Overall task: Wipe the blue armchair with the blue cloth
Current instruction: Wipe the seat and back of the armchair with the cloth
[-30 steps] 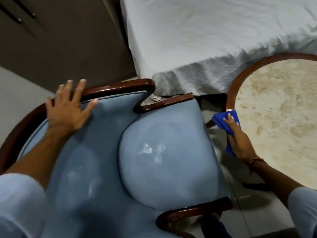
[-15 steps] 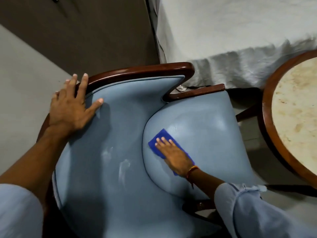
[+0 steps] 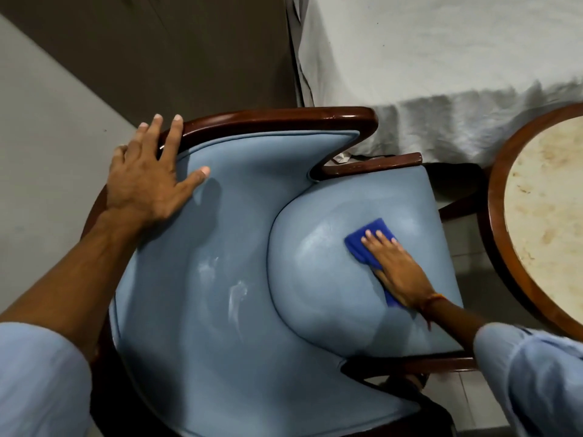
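Observation:
The blue armchair [image 3: 252, 216] fills the middle of the view, light blue upholstery in a dark wooden frame, seen from above its back. My left hand [image 3: 146, 179] lies flat with fingers spread on the top left of the backrest, partly over the wooden rim. My right hand [image 3: 399, 271] presses the folded dark blue cloth [image 3: 366, 242] flat onto the seat cushion, right of its centre. Most of the cloth is hidden under my palm; its far end and a corner near my wrist stick out. Pale smears show on the backrest and seat.
A bed with a white sheet [image 3: 441, 58] stands just beyond the chair. A round table [image 3: 542, 200] with a marble top and wooden rim sits close to the chair's right. Grey floor and a dark cabinet front lie to the left and behind.
My right hand brought the cloth from the table's edge onto the seat, then slid it from the seat's left side toward the right. My left hand stayed on the backrest.

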